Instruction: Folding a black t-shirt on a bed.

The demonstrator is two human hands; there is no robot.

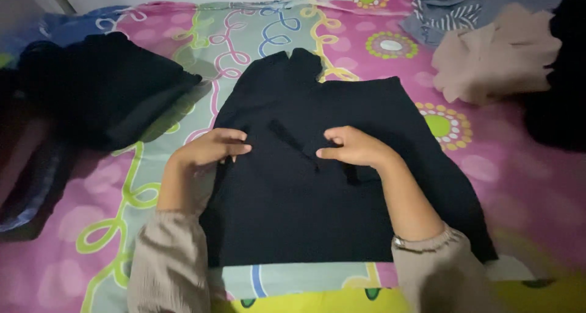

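A black garment (329, 166) is lying spread flat at the middle of the bed, on a pink and green patterned bedsheet (506, 172). The left hand (213, 147) and the right hand (354, 147) are resting on its upper middle, fingers curled and pinching the dark cloth. A dark pile of clothes (97, 87) is sitting to the left; a beige garment (494, 60) and a blue striped garment (452, 14) are lying at the upper right.

dark clothes pile (101, 87) | beige garment (494, 60) | striped blue clothes (455, 11) | patterned bedsheet (525, 185)
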